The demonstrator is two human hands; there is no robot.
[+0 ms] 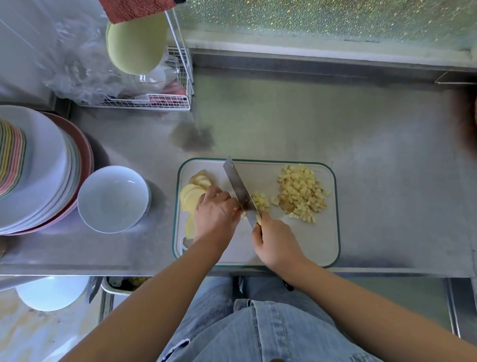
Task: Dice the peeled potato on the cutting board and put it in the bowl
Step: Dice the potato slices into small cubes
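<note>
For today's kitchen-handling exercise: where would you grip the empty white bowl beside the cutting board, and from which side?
Pinch the white bowl by its rim on the right side, facing the cutting board, coming from above: it stands upright, mouth open, and the plate stack crowds its left.

A stainless steel counter [350, 126] fills the scene. Daylight glows through textured glass [330, 13] along the far side. A wire rack [178, 101] stands far left.

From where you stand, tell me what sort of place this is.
Probably a working kitchen, perhaps a canteen: a stainless steel counter, a tall stack of plates, a wire dish rack, and a cutting board with diced potato.
</note>
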